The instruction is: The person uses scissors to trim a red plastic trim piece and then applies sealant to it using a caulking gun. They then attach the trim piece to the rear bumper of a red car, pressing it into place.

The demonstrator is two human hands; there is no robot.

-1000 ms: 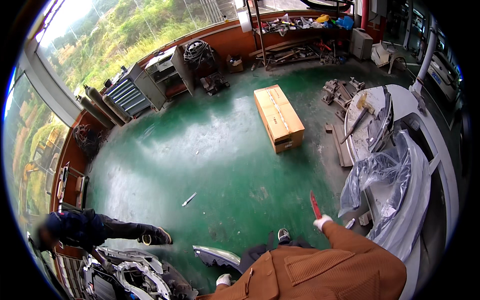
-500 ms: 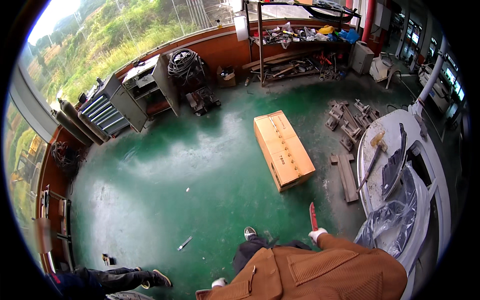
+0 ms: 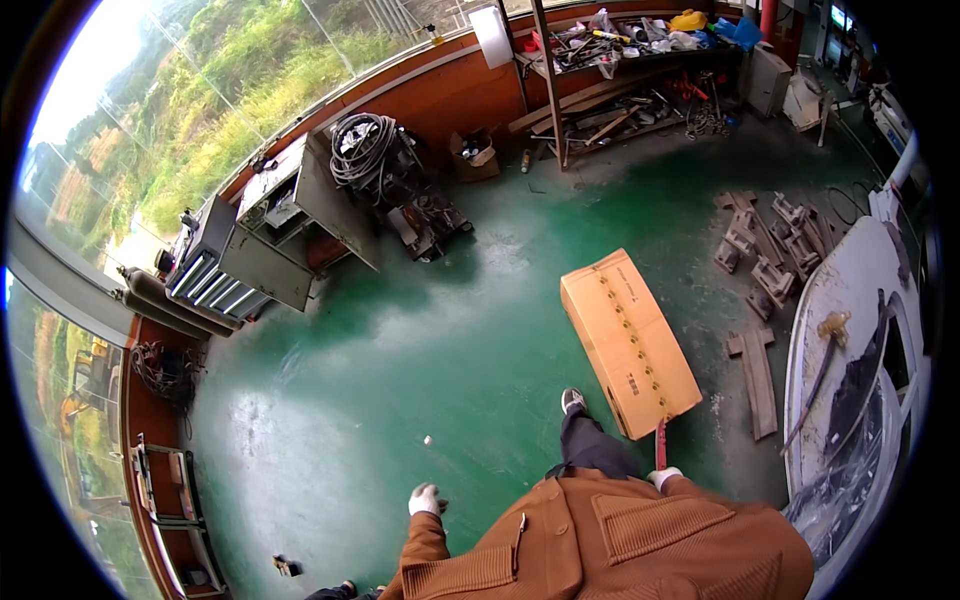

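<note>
Along the left wall, a drawer cabinet (image 3: 222,290) stands beside gas cylinders (image 3: 155,305) at the far left corner of the green floor (image 3: 370,400), while a coil of cable (image 3: 362,150) hangs on a machine near the far edge. Toward the floor's near edge lie a small yellow-and-black object (image 3: 287,566) and, just beside it, a co-worker's shoe (image 3: 348,588). The person's gloved left hand (image 3: 427,498) has swung forward over bare floor, fingers loosely parted and holding nothing visible. At centre right, a taped cardboard box (image 3: 628,345) lies on the floor, its long side angled away; the person has stepped closer, a shoe (image 3: 573,400) now beside the box's left side, which appears to bring the carton within the tool's reach. The gloved right hand (image 3: 665,478) is closed around a red knife-like tool (image 3: 661,448), its tip at the box's near edge, between the two near corners; whether it touches cannot be told. Farther right, a metal beam (image 3: 757,390) lies before a white vehicle panel (image 3: 815,300) draped with clear plastic sheeting (image 3: 850,500).
</note>
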